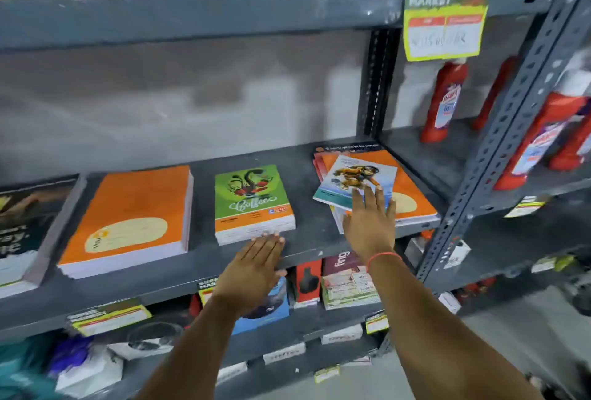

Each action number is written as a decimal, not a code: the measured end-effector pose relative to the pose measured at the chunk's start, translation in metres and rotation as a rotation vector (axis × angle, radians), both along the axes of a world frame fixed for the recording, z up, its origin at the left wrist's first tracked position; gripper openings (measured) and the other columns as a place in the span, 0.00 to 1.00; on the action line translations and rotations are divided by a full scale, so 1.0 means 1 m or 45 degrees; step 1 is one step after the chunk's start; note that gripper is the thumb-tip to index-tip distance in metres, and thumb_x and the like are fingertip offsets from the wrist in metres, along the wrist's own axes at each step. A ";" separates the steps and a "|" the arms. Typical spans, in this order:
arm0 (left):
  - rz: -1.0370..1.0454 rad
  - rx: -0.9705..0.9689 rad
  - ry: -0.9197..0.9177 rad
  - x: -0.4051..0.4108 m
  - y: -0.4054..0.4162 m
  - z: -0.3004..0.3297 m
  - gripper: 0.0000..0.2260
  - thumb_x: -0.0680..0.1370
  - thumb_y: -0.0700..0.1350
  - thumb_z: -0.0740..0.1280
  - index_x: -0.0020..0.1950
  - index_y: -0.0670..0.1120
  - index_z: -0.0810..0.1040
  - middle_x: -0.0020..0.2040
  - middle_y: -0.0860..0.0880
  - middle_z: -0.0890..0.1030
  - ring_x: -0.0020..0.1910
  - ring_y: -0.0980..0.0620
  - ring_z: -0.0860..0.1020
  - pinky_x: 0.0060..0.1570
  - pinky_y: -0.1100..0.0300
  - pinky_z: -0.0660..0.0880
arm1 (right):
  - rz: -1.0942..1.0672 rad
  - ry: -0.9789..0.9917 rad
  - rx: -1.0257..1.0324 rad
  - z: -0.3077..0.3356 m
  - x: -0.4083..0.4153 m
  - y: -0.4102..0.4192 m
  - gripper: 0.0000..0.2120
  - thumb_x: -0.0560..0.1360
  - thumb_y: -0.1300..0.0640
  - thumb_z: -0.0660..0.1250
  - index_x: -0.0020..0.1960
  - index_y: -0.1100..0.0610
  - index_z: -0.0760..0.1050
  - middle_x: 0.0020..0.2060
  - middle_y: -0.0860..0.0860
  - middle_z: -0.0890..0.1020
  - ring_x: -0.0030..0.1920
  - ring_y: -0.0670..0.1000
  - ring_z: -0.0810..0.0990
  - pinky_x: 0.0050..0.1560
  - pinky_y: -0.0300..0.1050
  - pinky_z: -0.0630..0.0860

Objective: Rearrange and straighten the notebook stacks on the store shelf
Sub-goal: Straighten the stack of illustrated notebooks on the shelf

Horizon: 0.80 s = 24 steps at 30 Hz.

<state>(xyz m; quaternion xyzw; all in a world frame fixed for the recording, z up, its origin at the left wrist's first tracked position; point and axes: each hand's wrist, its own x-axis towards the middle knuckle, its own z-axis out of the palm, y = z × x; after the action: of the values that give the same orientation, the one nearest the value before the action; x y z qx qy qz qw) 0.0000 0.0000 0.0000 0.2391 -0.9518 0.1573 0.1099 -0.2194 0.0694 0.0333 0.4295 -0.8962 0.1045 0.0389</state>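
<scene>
Grey metal shelf (pixel 307 241) under both hands, spanning the view. Far out beyond the left hand, a dark-covered stack (pixel 28 223) at the frame edge, cut off. Next toward the left hand, a thick orange notebook stack (pixel 128 220) with a cream label oval, lying square and flat. Just ahead of the left fingertips, the green "Coffee" notebook stack (pixel 252 203), neat and upright in its column, its near edge touching or all but touching those fingertips. Under and beyond the right hand, an untidy orange stack (pixel 406 188) — covers fanned at the far corner, edges out of line. On top of it, a blue-and-white notebook (pixel 355 180) with a yellow figure on the cover, skewed at an angle to the stack below, its near corner overhanging toward the gap between the hands. Left hand (pixel 252 271) flat, palm down, fingers together and extended, clamped on nothing. Right hand (pixel 371 223) also flat and spread, fingers slightly apart, fingertips resting on the near edge of the skewed notebook — pressing or touching, not gripping. Thin red thread band (pixel 383 257) around the right wrist. Off past the right hand, red bottles (pixel 443 102) on the neighbouring bay, under a yellow price sign (pixel 444 25).
</scene>
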 end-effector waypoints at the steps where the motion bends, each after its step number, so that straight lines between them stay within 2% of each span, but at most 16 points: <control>1: -0.017 -0.014 0.030 -0.006 -0.003 -0.007 0.31 0.80 0.52 0.40 0.56 0.42 0.81 0.56 0.45 0.83 0.55 0.48 0.81 0.50 0.53 0.80 | 0.010 0.014 0.032 -0.002 -0.009 -0.002 0.28 0.78 0.50 0.55 0.75 0.56 0.53 0.77 0.56 0.53 0.77 0.58 0.48 0.74 0.59 0.46; 2: -0.032 0.066 0.013 -0.011 -0.003 -0.009 0.30 0.80 0.51 0.41 0.57 0.41 0.80 0.56 0.44 0.83 0.55 0.48 0.81 0.49 0.53 0.80 | 0.030 0.013 0.039 -0.003 -0.015 -0.005 0.29 0.77 0.49 0.55 0.75 0.57 0.53 0.76 0.56 0.54 0.77 0.58 0.48 0.74 0.59 0.46; 5: 0.011 -0.008 0.063 -0.016 -0.005 -0.023 0.23 0.74 0.50 0.53 0.58 0.40 0.79 0.58 0.43 0.82 0.55 0.47 0.81 0.50 0.51 0.79 | 0.085 -0.003 0.074 -0.008 -0.027 -0.019 0.31 0.77 0.47 0.55 0.75 0.58 0.51 0.77 0.57 0.53 0.77 0.58 0.48 0.74 0.60 0.47; 11: 0.067 -0.026 0.040 -0.017 -0.010 -0.029 0.23 0.71 0.49 0.58 0.61 0.40 0.77 0.60 0.43 0.81 0.57 0.47 0.80 0.54 0.50 0.77 | 0.062 -0.170 0.189 -0.015 -0.035 -0.029 0.31 0.78 0.43 0.49 0.76 0.55 0.47 0.77 0.55 0.49 0.77 0.56 0.46 0.72 0.67 0.45; 14: 0.068 -0.042 0.076 -0.017 -0.009 -0.030 0.22 0.70 0.49 0.69 0.61 0.40 0.77 0.60 0.43 0.81 0.57 0.46 0.80 0.54 0.50 0.77 | 0.116 -0.163 0.213 -0.017 -0.031 -0.021 0.31 0.78 0.40 0.45 0.77 0.54 0.47 0.78 0.53 0.48 0.77 0.55 0.46 0.71 0.69 0.45; 15: 0.072 -0.053 0.090 -0.017 -0.009 -0.029 0.22 0.69 0.49 0.69 0.61 0.40 0.77 0.60 0.43 0.81 0.57 0.47 0.80 0.53 0.50 0.77 | 0.133 -0.191 0.191 -0.014 -0.029 -0.018 0.31 0.78 0.40 0.45 0.76 0.53 0.49 0.77 0.53 0.50 0.77 0.55 0.47 0.70 0.69 0.46; 17: 0.086 -0.072 0.099 -0.018 -0.005 -0.025 0.21 0.72 0.50 0.61 0.59 0.40 0.78 0.59 0.43 0.82 0.56 0.47 0.81 0.52 0.51 0.78 | 0.116 -0.285 0.112 -0.007 -0.025 -0.011 0.28 0.78 0.42 0.49 0.74 0.54 0.56 0.76 0.53 0.56 0.76 0.56 0.52 0.69 0.70 0.49; 19: 0.090 -0.060 0.086 -0.019 -0.003 -0.021 0.23 0.72 0.50 0.55 0.58 0.40 0.79 0.57 0.44 0.82 0.55 0.47 0.81 0.51 0.51 0.78 | -0.012 -0.400 -0.004 0.000 -0.024 -0.007 0.26 0.77 0.45 0.56 0.71 0.54 0.60 0.74 0.55 0.60 0.74 0.60 0.55 0.69 0.66 0.57; 21: 0.094 -0.050 0.079 -0.020 -0.002 -0.018 0.23 0.71 0.50 0.54 0.57 0.41 0.80 0.56 0.44 0.83 0.55 0.48 0.81 0.50 0.52 0.79 | -0.209 -0.641 -0.139 0.009 -0.026 -0.008 0.31 0.75 0.48 0.64 0.73 0.54 0.57 0.74 0.59 0.58 0.72 0.63 0.57 0.67 0.59 0.64; 24: 0.061 -0.039 0.078 -0.019 -0.003 -0.018 0.22 0.72 0.51 0.56 0.57 0.41 0.80 0.56 0.44 0.83 0.55 0.48 0.81 0.51 0.53 0.78 | -0.393 -0.888 -0.210 0.024 -0.030 -0.007 0.44 0.71 0.55 0.70 0.77 0.53 0.45 0.72 0.62 0.57 0.69 0.63 0.64 0.62 0.51 0.69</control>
<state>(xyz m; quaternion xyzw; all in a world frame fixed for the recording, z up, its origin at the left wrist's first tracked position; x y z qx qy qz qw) -0.0187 -0.0027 -0.0184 0.2649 -0.9395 0.1668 0.1389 -0.2489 0.0623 0.0574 0.2239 -0.8983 0.3087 -0.2183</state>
